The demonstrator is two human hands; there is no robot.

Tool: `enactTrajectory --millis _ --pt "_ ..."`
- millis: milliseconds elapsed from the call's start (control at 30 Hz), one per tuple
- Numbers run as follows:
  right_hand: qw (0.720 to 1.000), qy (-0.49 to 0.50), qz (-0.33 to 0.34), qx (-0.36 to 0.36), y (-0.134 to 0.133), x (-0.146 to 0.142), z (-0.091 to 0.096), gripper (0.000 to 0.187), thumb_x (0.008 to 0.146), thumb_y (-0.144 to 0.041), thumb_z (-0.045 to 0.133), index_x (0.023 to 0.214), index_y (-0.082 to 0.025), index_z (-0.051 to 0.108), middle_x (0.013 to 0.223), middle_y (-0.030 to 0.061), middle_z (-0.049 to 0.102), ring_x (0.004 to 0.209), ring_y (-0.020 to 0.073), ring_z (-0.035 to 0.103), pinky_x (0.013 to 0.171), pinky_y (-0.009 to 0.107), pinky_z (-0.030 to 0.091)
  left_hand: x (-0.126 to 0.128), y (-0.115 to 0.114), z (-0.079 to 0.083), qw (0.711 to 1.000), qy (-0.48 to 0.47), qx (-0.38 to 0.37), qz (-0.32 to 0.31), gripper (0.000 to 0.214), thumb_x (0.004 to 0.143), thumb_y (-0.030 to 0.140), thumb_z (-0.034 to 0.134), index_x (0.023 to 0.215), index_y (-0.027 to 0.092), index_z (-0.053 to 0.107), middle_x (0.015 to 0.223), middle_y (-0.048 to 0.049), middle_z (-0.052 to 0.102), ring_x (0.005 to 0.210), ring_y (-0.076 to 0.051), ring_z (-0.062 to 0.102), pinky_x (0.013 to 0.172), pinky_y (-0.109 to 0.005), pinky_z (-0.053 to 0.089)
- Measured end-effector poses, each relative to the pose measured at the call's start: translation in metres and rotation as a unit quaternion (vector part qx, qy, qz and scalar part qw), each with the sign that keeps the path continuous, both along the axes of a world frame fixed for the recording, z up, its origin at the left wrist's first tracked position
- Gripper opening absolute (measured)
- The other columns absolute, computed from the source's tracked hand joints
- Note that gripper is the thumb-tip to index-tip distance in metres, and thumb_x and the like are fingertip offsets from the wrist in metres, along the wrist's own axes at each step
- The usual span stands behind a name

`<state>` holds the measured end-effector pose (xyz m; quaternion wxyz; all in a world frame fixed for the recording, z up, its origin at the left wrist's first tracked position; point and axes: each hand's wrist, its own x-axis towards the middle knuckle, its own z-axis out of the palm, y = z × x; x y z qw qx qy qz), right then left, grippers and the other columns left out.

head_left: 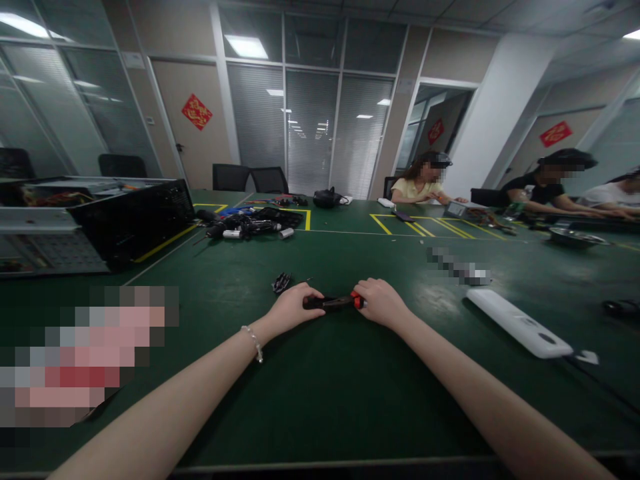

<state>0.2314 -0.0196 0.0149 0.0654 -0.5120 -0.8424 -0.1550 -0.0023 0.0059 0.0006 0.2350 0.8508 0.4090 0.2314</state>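
My right hand (381, 303) is closed around the red handles of a pair of pliers (341, 302), whose dark jaws point left. Opposite it, my left hand (296, 305) pinches a small black piece (313, 303) at the jaw end. The two dark shapes meet between my hands, and where one ends and the other begins is hard to make out. Just beyond my left hand lies a small heap of dark metallic pieces (283, 283) on the green table (320, 400).
An opened computer case (135, 220) stands at the left. Further back lie tangled cables and tools (250, 223). At the right is a white power strip (517, 323), with a metal bowl (575, 237) beyond. Several people sit at the far right side. Blurred-out items lie left and right.
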Motion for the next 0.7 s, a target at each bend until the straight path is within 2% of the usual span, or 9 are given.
enactTrajectory --millis 700 --pt "1.000 0.003 0.006 0.007 -0.0001 -0.0005 -0.0002 0.011 0.069 -0.022 0.050 0.077 -0.016 0.056 0.078 0.0049 0.057 0.070 0.0151 0.047 0.062 0.026 0.032 -0.0001 -0.0007 0.0008 1.000 0.006 0.015 0.001 0.033 0.068 0.042 0.060 0.096 0.025 0.058 0.091 -0.0007 0.054 0.080 -0.017 0.051 0.069 -0.027 0.042"
